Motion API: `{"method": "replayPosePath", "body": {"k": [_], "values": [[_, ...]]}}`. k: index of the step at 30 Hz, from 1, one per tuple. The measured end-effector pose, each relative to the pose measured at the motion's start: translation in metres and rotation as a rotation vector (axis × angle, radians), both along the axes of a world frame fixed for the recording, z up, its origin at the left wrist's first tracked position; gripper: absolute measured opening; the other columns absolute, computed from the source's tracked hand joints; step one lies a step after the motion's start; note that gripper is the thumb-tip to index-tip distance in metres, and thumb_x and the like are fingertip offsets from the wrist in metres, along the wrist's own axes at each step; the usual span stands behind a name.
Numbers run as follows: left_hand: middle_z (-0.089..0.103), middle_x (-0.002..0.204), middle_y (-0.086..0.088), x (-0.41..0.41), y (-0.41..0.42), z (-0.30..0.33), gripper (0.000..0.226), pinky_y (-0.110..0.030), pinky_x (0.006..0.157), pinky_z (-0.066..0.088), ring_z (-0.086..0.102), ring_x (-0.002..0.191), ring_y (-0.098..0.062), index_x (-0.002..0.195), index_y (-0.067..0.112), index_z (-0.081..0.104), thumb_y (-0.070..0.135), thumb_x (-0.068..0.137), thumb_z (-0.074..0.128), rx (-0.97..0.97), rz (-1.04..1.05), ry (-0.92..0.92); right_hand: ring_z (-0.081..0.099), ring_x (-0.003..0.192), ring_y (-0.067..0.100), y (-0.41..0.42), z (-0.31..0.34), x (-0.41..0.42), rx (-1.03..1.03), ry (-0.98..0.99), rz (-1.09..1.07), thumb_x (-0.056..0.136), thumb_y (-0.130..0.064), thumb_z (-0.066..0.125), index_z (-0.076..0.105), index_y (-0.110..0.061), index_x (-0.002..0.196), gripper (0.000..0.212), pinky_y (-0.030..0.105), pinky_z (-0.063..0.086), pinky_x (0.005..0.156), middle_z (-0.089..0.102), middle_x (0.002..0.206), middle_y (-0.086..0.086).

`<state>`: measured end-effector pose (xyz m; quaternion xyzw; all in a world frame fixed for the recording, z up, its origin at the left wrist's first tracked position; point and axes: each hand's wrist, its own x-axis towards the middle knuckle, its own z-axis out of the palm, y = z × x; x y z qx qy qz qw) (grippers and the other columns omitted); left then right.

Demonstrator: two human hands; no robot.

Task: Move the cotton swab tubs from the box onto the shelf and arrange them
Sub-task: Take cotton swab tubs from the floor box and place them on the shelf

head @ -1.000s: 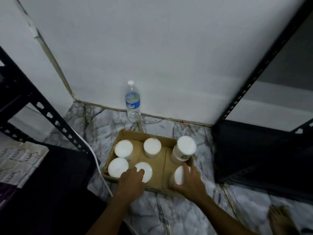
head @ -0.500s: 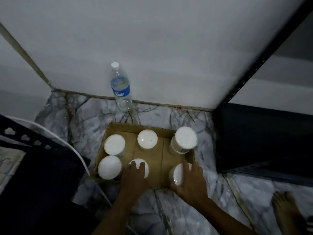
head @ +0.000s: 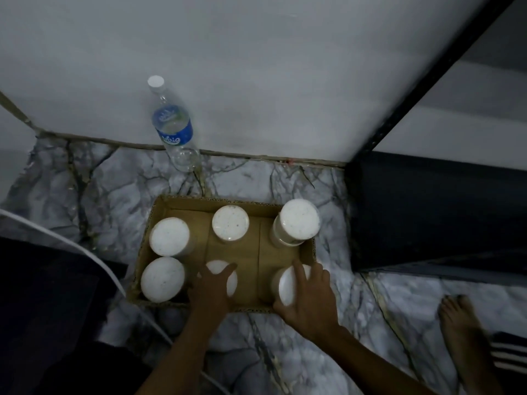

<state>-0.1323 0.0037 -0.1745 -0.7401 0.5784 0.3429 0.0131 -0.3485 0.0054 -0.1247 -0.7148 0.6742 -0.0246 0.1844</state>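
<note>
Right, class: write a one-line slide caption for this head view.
Both hands, left and right, grip white-lidded cotton swab tubs in a cardboard box on marble floor.

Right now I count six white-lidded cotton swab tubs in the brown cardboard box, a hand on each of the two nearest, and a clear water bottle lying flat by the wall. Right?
Not quite: the head view shows the clear blue-labelled water bottle standing upright by the wall. The six tubs and both hands are as you say.
</note>
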Motion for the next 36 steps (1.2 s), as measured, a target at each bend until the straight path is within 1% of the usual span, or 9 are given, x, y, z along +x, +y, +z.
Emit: {"method": "replayPosePath", "body": {"k": [8,13,15,18,22,25,28,32,36], "values": [[0.051,0.131,-0.018,-0.011,0.014,0.025,0.074,-0.053,0.092,0.048,0.052,0.114,-0.037,0.135,0.031,0.046,0.032,0.068,0.076,-0.397,-0.007,0.178,0.044,0.102,0.029,-0.001,0.005,-0.001,-0.014,-0.017,0.004,0.059,-0.065,0.058,0.033,-0.025,0.128,0.084,0.036,0.046,0.068,0.046,0.113,0.012],[0.053,0.125,-0.016,-0.01,0.023,0.056,0.068,-0.047,0.093,0.048,0.054,0.11,-0.033,0.131,0.032,0.05,0.054,0.068,0.061,-0.516,0.007,0.169,0.037,0.113,0.03,0.0,0.01,-0.003,0.03,-0.006,0.016,0.063,-0.068,0.053,0.032,-0.023,0.138,0.09,0.036,0.045,0.079,0.037,0.126,0.012],[0.055,0.122,-0.013,-0.008,0.028,0.07,0.069,-0.042,0.09,0.048,0.054,0.107,-0.03,0.13,0.033,0.053,0.051,0.066,0.069,-0.552,0.029,0.162,0.034,0.117,0.029,0.001,0.01,-0.004,0.063,0.004,0.012,0.063,-0.072,0.05,0.027,-0.025,0.141,0.093,0.038,0.045,0.084,0.032,0.131,0.011],[0.053,0.119,-0.01,0.002,0.041,0.089,0.078,-0.041,0.088,0.049,0.054,0.105,-0.029,0.13,0.036,0.052,0.051,0.057,0.076,-0.48,0.051,0.167,0.03,0.121,0.031,0.002,0.013,-0.003,0.107,-0.013,-0.015,0.064,-0.071,0.056,0.022,-0.028,0.142,0.095,0.041,0.046,0.086,0.027,0.136,0.011],[0.037,0.13,-0.007,0.024,0.06,0.131,0.083,-0.039,0.101,0.039,0.04,0.122,-0.031,0.131,0.053,0.032,0.051,0.058,0.071,-0.218,0.094,0.204,0.026,0.127,0.033,0.004,0.03,0.006,0.166,-0.084,-0.04,0.063,-0.064,0.068,0.024,-0.031,0.14,0.095,0.044,0.043,0.091,0.018,0.138,0.011],[0.032,0.14,-0.006,0.04,0.079,0.162,0.087,-0.032,0.104,0.034,0.034,0.131,-0.026,0.141,0.042,0.034,0.043,0.065,0.075,-0.307,0.186,0.186,0.037,0.12,0.035,0.001,0.052,0.022,0.104,-0.123,0.056,0.062,-0.06,0.072,0.037,-0.027,0.135,0.087,0.041,0.041,0.093,0.031,0.13,0.014],[0.038,0.139,-0.004,0.059,0.107,0.193,0.088,-0.027,0.1,0.035,0.041,0.126,-0.024,0.139,0.045,0.038,0.042,0.062,0.078,-0.418,0.259,0.157,0.046,0.107,0.027,0.0,0.09,0.051,0.05,-0.297,0.19,0.056,-0.057,0.074,0.046,-0.023,0.124,0.081,0.039,0.044,0.084,0.045,0.116,0.008],[0.047,0.132,0.0,0.077,0.148,0.244,0.09,-0.034,0.097,0.041,0.049,0.116,-0.026,0.134,0.039,0.05,0.057,0.048,0.067,-0.535,0.344,0.096,0.048,0.102,0.015,0.013,0.167,0.09,0.102,-0.638,0.333,0.054,-0.054,0.075,0.042,-0.031,0.118,0.076,0.042,0.047,0.083,0.046,0.115,-0.006],[0.049,0.132,0.004,0.09,0.179,0.303,0.074,-0.022,0.084,0.03,0.045,0.11,-0.025,0.12,0.033,0.063,0.053,0.048,0.07,-0.738,0.415,-0.068,0.053,0.101,0.014,0.028,0.24,0.127,0.084,-0.7,0.507,0.053,-0.059,0.074,0.042,-0.035,0.114,0.073,0.039,0.05,0.082,0.05,0.115,-0.007]]}}
